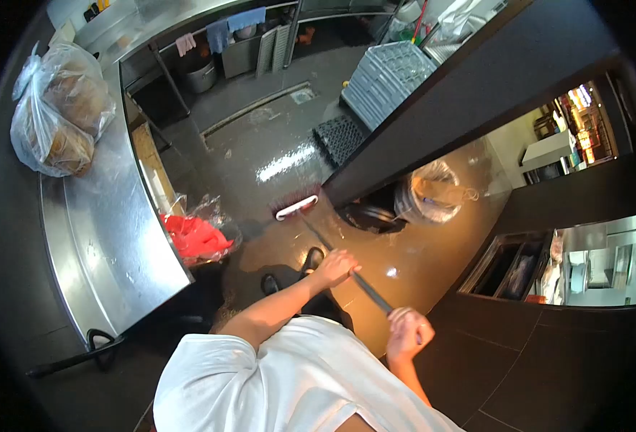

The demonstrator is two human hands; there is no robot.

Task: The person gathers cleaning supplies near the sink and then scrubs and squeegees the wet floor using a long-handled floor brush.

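I hold a push broom by its dark handle (373, 294) with both hands. My left hand (337, 268) is closed round the middle of the handle. Farther up, near the top end, my right hand (409, 333) is wrapped round it. The handle slants away to a white-backed broom head (296, 208) with dark reddish bristles, which rests on the wet floor (260, 180) beside the base of a dark pillar. My shoes (270, 284) stand just left of the handle.
To the left runs a steel counter (116, 245) with a bag of bread-like items (62, 115). Below its edge sits a red bag (197, 236). A dark pillar (469, 93) rises at right, near a lined bin (433, 194). Beyond are a black mat (338, 140) and stacked grey racks (386, 83).
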